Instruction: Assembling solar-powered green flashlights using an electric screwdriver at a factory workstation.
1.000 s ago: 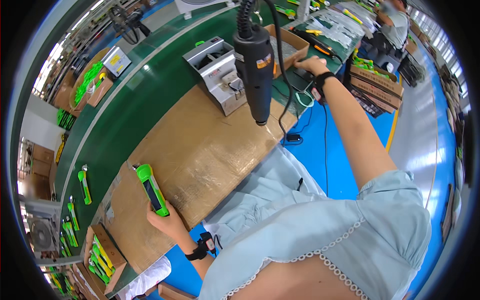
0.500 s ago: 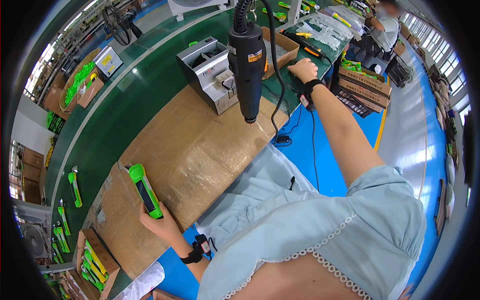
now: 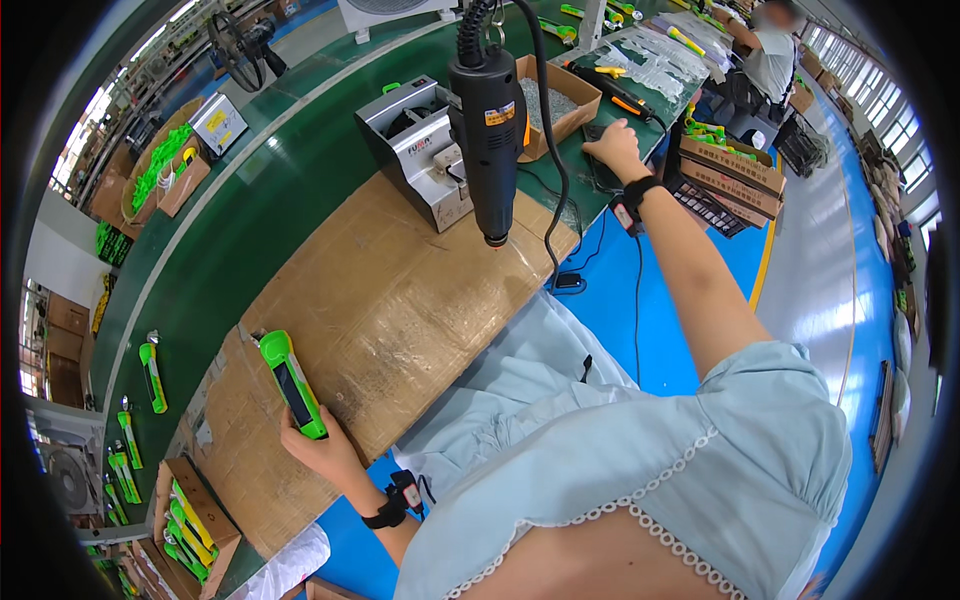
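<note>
My left hand [image 3: 318,450] grips the near end of a bright green handheld device [image 3: 291,382] with a dark panel, lying on the brown cardboard sheet [image 3: 400,300] that covers the bench. My right hand [image 3: 612,148] is stretched far out to the right, resting palm down on a dark flat thing at the bench edge; whether it holds anything I cannot tell. A black electric screwdriver [image 3: 489,130] hangs from above on a coiled cable, tip pointing down over the cardboard, between both hands.
A grey metal box machine [image 3: 415,150] and an open carton of small parts [image 3: 560,100] stand behind the screwdriver. More green devices [image 3: 150,375] lie along the green conveyor at left and in a box [image 3: 190,525]. Another person [image 3: 775,55] works at far right.
My right hand has shifted slightly along the far bench edge onto the dark flat thing. My left hand keeps hold of the green device, which stays on the cardboard.
</note>
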The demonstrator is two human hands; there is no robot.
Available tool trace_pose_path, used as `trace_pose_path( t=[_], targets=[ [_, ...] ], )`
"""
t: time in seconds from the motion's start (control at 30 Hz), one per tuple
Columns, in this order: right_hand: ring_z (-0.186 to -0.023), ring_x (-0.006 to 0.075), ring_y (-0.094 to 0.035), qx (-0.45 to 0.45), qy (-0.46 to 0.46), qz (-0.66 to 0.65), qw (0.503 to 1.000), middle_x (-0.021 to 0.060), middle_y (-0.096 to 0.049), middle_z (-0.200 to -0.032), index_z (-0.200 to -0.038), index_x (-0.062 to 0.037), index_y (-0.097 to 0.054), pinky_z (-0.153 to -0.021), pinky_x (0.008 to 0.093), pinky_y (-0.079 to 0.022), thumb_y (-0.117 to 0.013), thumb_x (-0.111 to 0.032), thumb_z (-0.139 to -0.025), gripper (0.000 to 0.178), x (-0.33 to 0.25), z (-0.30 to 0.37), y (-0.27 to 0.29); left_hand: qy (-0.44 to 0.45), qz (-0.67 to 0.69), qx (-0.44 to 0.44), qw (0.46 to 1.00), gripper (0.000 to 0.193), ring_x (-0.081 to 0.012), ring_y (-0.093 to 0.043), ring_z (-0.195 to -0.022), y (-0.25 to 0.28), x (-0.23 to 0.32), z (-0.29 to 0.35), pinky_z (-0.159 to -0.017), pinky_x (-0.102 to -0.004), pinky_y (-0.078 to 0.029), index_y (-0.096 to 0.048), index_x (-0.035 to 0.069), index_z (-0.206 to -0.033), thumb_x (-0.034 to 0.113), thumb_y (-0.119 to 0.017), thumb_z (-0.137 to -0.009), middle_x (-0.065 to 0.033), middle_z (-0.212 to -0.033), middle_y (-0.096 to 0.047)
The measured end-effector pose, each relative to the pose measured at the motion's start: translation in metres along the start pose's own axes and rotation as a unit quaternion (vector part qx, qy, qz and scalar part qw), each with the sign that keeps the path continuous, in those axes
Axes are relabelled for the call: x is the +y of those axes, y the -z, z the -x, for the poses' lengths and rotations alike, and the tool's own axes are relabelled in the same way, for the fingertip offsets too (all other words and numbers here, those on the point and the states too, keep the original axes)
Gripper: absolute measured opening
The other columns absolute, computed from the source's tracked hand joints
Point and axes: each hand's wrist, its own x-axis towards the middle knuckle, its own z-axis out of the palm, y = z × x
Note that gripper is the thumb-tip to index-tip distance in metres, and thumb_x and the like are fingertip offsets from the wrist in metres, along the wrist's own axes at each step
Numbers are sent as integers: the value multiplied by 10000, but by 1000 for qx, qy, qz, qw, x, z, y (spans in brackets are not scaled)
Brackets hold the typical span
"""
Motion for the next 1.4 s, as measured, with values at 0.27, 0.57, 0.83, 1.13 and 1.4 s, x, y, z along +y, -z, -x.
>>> trace_pose_path(
  t=[0.27,0.57,0.83,1.13,1.4],
  targets=[
    [-1092,332,-558,36,32,88,995,210,-552,-1164,-1256,112,-395,-877,412,-483,-710,-607,-645,995,23,43,2,2,-4,-10,1000,488,-361,-476,-1080,-1,1,-1,-942,-428,-367,-488,-23,-1192,86,-688,-761,-199,-1139,-508],
    [-973,497,-577,-384,-92,-704,590,311,-522,-1166,-1243,52,-438,-839,613,-479,-425,-322,-891,513,77,22,59,4,0,-14,1000,479,-367,-480,-1064,1,1,-1,-940,-431,-368,-487,-31,-1188,90,-682,-768,-207,-1131,-505],
    [-966,332,-631,-297,-90,-755,578,223,-597,-1098,-1071,103,-524,-891,411,-530,-590,41,-779,306,100,10,8,-16,-27,-8,999,484,-369,-481,-1064,-2,0,-4,-942,-431,-367,-483,-40,-1187,84,-684,-764,-212,-1131,-507],
    [-876,262,-636,-311,-101,-750,574,133,-624,-988,-995,38,-552,-825,379,-531,-619,0,-734,272,98,-5,-8,5,-21,-17,1000,474,-366,-481,-1068,3,9,-3,-944,-430,-367,-479,-34,-1194,64,-668,-770,-211,-1141,-506],
    [-814,268,-637,-274,-98,-713,638,99,-630,-893,-944,14,-587,-824,393,-524,-620,45,-707,242,94,1,-7,21,-18,-16,999,476,-361,-482,-1066,2,12,-4,-935,-424,-375,-485,-31,-1193,76,-674,-770,-206,-1139,-509]
  ],
)
